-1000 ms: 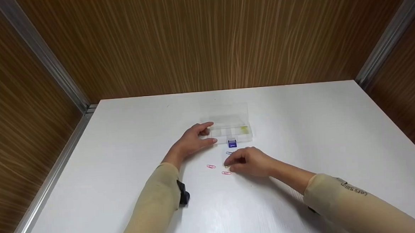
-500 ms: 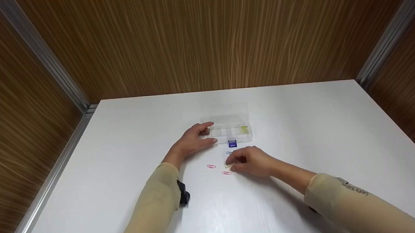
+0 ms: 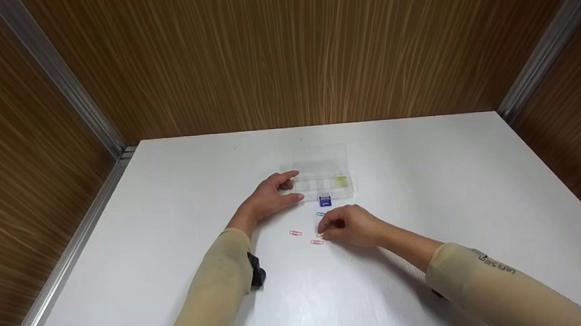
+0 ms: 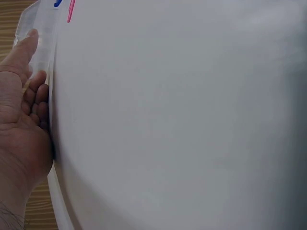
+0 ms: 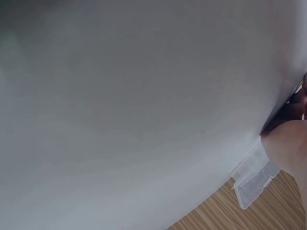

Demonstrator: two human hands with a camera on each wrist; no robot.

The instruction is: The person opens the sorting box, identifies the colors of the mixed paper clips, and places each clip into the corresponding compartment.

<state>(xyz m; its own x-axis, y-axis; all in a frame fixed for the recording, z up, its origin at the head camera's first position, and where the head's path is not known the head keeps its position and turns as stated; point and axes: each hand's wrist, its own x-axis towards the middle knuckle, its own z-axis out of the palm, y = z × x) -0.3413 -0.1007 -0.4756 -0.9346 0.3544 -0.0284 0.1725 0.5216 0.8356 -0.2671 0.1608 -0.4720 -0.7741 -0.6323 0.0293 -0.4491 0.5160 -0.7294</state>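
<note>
A clear plastic compartment box [image 3: 339, 194] stands with its lid [image 3: 320, 157] raised at the back and a dark blue latch [image 3: 325, 201] at the front. Something yellow [image 3: 341, 181] lies in its right-hand compartment. My left hand [image 3: 267, 196] holds the box's left end, thumb along the front and index finger over the back. In front of the box, the fingertips of my right hand [image 3: 351, 225] pinch a yellow paper clip [image 3: 319, 234], mostly hidden by them. A blue paper clip [image 3: 321, 214] lies just beyond those fingers, partly covered.
Two pink paper clips lie on the white table [image 3: 174, 214]: one pink paper clip [image 3: 295, 233] to the left, the other pink paper clip [image 3: 317, 241] right below my right fingertips. A wood-grain panel [image 3: 285, 59] rises behind the table, with more panels at both sides.
The yellow paper clip has turned between my right fingertips and shows less now. My right fingers have shifted slightly rightward. The left hand and the box have stayed put.
</note>
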